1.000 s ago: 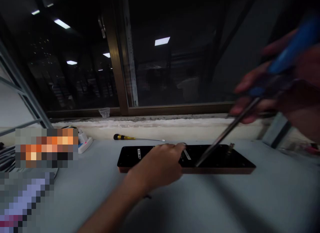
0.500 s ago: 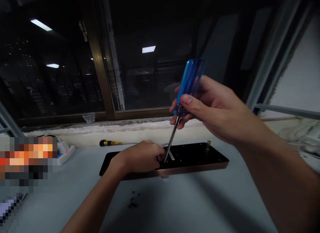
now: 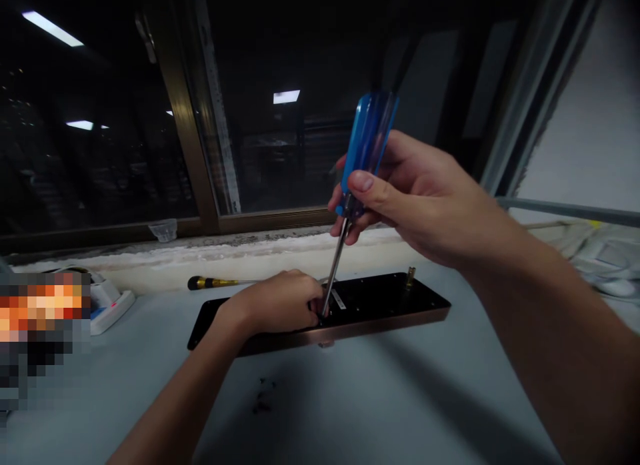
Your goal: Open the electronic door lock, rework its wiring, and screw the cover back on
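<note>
My right hand grips the blue handle of a screwdriver, its metal shaft slanting down to the left. The tip meets a long black panel with copper-coloured sides, which lies flat on the table. Resting on the panel, my left hand has its fingers curled close around the screwdriver's tip. What those fingers pinch, if anything, is hidden. A white label is stuck beside the tip, and a brass post stands up near the panel's right end.
Several small dark screws lie on the table in front of the panel. Behind it is a second screwdriver with a black and yellow handle. A white power strip sits at left; a clear plastic cup rests on the window sill.
The whole view has shifted, so everything sits slightly further left and the upper parts a little higher. Both hands keep their places, the screwdriver still touching the panel at the left fingers.
</note>
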Motion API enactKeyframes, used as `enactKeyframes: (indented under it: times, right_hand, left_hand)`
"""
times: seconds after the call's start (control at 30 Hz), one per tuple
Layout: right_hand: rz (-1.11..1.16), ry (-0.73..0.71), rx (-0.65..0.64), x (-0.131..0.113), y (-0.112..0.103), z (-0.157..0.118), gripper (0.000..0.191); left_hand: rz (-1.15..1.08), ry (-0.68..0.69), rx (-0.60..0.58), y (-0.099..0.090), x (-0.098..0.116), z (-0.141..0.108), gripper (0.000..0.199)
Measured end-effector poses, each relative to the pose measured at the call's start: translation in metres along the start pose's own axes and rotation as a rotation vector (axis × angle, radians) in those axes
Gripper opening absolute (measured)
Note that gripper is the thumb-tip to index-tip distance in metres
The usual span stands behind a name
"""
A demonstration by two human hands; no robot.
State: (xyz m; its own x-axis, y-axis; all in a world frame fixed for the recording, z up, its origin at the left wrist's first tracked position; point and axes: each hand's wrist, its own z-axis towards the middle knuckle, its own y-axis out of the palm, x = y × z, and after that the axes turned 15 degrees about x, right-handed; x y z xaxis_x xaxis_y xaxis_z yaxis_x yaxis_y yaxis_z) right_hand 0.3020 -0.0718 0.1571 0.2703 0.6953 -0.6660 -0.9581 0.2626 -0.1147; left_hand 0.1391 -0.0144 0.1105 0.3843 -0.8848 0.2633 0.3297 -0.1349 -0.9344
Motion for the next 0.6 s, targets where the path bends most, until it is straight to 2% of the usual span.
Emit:
enactKeyframes:
  times: [0.43, 0.6]
  right_hand:
    - [0.023, -0.08, -0.056, 0.0023, 0.0003, 0.0004, 0.011]
    - [0.047, -0.078, -0.071, 0.0, -0.0013, -0.0006, 0.014]
  left_hand:
    - [0.026, -0.082, -0.003, 0.0009, 0.0012, 0.0008, 0.014]
    - [0.028, -0.1, -0.002, 0.0034, 0.0013, 0.0014, 0.013]
